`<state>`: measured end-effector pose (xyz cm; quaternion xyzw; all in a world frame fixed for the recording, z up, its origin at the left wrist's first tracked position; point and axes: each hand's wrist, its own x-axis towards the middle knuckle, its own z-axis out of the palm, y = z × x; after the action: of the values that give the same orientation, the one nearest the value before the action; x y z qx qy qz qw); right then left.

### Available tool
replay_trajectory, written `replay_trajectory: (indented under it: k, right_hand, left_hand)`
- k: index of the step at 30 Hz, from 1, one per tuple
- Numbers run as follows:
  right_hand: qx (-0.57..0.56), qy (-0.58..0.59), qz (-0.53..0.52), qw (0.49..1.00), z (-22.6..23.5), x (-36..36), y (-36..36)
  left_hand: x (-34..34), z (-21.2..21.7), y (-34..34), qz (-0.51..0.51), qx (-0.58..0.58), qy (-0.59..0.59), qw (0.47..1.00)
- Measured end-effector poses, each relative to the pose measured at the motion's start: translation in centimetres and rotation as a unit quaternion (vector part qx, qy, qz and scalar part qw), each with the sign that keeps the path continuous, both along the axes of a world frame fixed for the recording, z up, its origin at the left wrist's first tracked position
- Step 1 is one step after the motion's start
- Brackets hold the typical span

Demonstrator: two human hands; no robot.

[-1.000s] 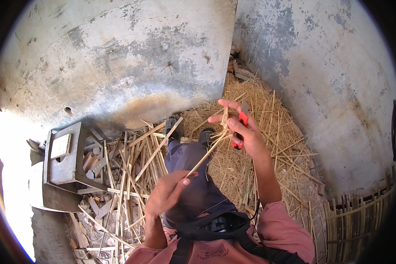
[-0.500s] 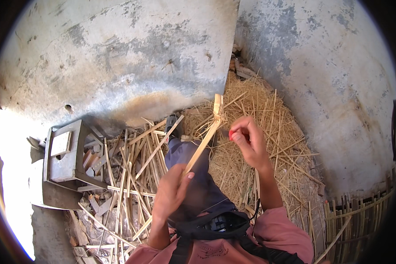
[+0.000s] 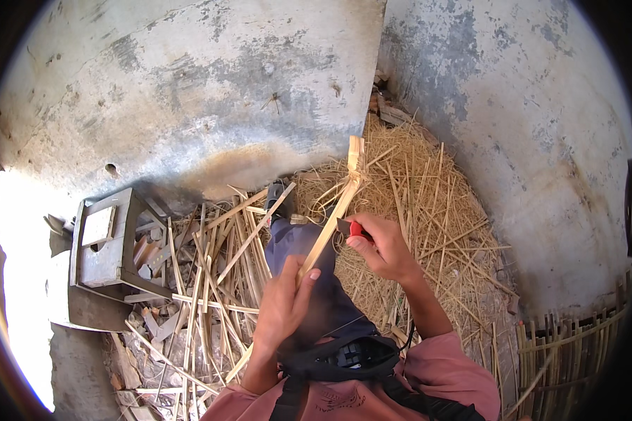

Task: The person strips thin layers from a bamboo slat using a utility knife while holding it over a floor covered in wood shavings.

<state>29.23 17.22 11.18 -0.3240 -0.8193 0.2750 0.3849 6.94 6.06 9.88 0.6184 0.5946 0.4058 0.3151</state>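
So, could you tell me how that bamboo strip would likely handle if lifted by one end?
The bamboo strip looks stiff: held low by the left hand, it stands straight. Thin and narrow, it is probably light. Its frayed top suggests it splits easily.

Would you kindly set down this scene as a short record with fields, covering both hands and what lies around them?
Left hand: left hand grips the lower part of a bamboo strip
Right hand: right hand holds a red-handled knife against the strip
Strip: tilted, top end frayed with curled shavings
Floor, right: heap of thin shavings
Floor, left: split bamboo pieces beside a small wooden stool
Lower right: woven bamboo panel
Background: patchy plastered wall
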Motion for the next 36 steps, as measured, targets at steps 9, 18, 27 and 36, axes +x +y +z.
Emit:
replay_trajectory:
  k: [9, 18, 27, 36]
  right_hand:
    - [0.034, -0.022, 0.003, 0.999, -0.4, -1.0, -0.7]
    - [0.040, 0.006, -0.006, 0.999, -0.6, -1.4, -0.9]
    - [0.015, -0.029, -0.006, 0.999, 0.8, -1.3, -1.6]
    - [0.045, -0.044, -0.015, 0.998, 0.9, -1.4, -2.1]
  left_hand:
    - [0.7, -0.3, 0.1, -0.023, 0.035, -0.058, 0.997]
    - [1.3, -0.3, -0.1, -0.017, 0.046, -0.053, 0.997]
    - [1.8, -0.8, -0.4, 0.018, 0.072, -0.004, 0.997]
    - [1.9, -1.0, -0.3, 0.020, 0.060, 0.008, 0.998]
